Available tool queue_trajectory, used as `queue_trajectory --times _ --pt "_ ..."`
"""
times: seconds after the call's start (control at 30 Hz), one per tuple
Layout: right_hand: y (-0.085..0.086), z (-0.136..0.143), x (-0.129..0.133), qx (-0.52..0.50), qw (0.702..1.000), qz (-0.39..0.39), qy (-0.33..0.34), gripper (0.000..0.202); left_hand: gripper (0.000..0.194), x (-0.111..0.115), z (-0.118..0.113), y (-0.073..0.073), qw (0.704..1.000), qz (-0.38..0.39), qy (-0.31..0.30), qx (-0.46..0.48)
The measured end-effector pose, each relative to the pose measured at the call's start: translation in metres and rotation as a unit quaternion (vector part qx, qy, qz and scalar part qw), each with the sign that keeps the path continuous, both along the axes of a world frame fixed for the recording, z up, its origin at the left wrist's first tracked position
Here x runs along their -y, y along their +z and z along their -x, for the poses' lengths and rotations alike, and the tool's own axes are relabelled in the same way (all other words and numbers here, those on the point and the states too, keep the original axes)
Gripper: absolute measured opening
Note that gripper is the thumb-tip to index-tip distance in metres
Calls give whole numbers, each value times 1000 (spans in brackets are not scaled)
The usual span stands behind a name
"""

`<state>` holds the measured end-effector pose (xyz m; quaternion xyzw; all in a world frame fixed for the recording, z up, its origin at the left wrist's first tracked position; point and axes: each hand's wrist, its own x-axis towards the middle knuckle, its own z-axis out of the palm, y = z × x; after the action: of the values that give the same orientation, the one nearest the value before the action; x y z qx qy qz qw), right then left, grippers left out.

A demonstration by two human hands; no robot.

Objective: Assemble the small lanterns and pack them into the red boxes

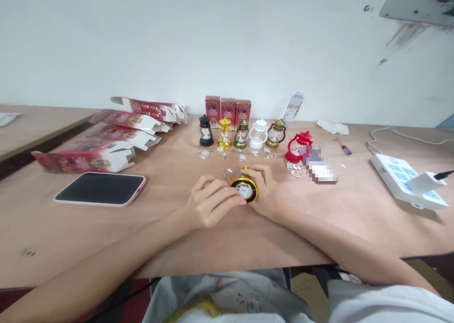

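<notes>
A small black-and-gold lantern (244, 190) lies tipped over, its round base with a white centre turned towards me. My right hand (264, 190) wraps round its right side and grips it. The fingers of my left hand (213, 200) reach to the base's left and lower edge, thumb and fingertips close together; whether a small part is between them I cannot make out. Just beyond lie a bent wire handle (227, 175) and a small white piece (230, 170). Farther back stands a row of lanterns, among them a black one (205, 133), a gold one (224, 135) and a white one (258, 135).
A red lantern (299, 147) leans beside a pixelated phone (321, 167). Opened red boxes (88, 155) and a pink-edged phone (101, 189) lie left. Small red boxes (228, 109) and a bottle (294, 108) stand behind. A screwdriver (344, 147) and power strip (400, 176) are right.
</notes>
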<state>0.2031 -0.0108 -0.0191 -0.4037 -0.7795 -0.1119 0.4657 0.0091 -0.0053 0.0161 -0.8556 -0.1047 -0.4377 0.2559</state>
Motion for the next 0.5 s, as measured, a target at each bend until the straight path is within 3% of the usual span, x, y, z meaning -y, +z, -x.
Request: queue_trajectory --times 0.33,0.5 --pt "2 0 1 11 1000 12 0 36 17 2 2 -5 1000 -4 30 -3" --pt "2 0 1 12 1000 12 -3 35 30 0 6 -18 998 53 32 12"
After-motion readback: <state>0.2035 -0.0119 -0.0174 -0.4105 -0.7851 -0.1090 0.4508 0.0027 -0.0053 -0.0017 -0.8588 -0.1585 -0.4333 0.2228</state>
